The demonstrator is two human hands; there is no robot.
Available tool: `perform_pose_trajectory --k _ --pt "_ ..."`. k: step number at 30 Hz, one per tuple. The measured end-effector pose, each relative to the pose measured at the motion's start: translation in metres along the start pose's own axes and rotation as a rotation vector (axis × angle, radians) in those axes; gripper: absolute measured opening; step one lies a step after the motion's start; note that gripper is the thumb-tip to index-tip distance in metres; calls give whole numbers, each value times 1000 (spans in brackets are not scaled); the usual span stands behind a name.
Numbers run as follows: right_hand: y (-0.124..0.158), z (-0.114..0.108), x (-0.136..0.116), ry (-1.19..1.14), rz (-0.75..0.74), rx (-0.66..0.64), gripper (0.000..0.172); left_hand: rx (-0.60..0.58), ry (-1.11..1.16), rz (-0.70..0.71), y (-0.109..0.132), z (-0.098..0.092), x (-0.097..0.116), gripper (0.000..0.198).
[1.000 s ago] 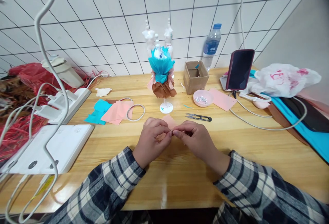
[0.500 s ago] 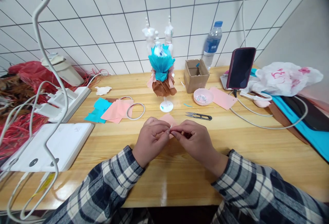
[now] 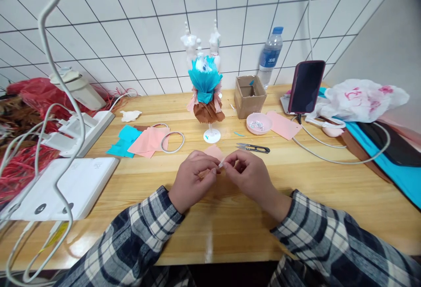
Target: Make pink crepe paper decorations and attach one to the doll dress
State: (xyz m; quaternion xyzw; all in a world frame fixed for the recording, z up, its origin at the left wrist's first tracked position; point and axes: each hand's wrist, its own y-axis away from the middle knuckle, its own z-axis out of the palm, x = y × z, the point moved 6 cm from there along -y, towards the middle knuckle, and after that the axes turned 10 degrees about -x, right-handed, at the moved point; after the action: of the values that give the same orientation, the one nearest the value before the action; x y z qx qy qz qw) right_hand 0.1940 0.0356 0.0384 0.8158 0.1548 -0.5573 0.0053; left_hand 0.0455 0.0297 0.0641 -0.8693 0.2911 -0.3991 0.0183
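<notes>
Fingertips of the two hands have drawn slightly apart over the last second, with the right hand (image 3: 251, 179) edging rightward. Between them, just above the bench (image 3: 217, 234), is a small pale scrap (image 3: 221, 163). The left hand (image 3: 192, 179) pinches it in a thumb-and-finger grip; the right hand's fingertips are curled against its other side, though the piece is so tiny that I cannot tell whether that grip is closed on it or only touching. Pink paper (image 3: 213, 152) lies beneath and behind the fingers. Just beyond, to the right, are small black-handled snips (image 3: 255, 148) and a pink bowl (image 3: 267, 122) of shiny bits. To the left, a white ring (image 3: 183, 141) overlaps pink sheets (image 3: 148, 142) beside a blue piece (image 3: 123, 142). Straight ahead stands a doll figure (image 3: 205, 78) in blue and brown. Farther right are a cardboard box (image 3: 250, 107), a water bottle (image 3: 270, 59) leaning by the tiled wall, and an upright phone (image 3: 307, 87).
</notes>
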Motion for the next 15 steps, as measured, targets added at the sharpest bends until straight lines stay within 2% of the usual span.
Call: perform_pose_trajectory --k 4,8,15 --pt "-5 -4 14 -98 174 -11 9 8 339 -95 2 1 -15 20" --pt "-10 -9 24 -96 237 -3 7 37 730 -230 5 10 -39 20" --pt "-16 -20 38 -169 289 47 9 76 1060 -302 4 18 -49 19"
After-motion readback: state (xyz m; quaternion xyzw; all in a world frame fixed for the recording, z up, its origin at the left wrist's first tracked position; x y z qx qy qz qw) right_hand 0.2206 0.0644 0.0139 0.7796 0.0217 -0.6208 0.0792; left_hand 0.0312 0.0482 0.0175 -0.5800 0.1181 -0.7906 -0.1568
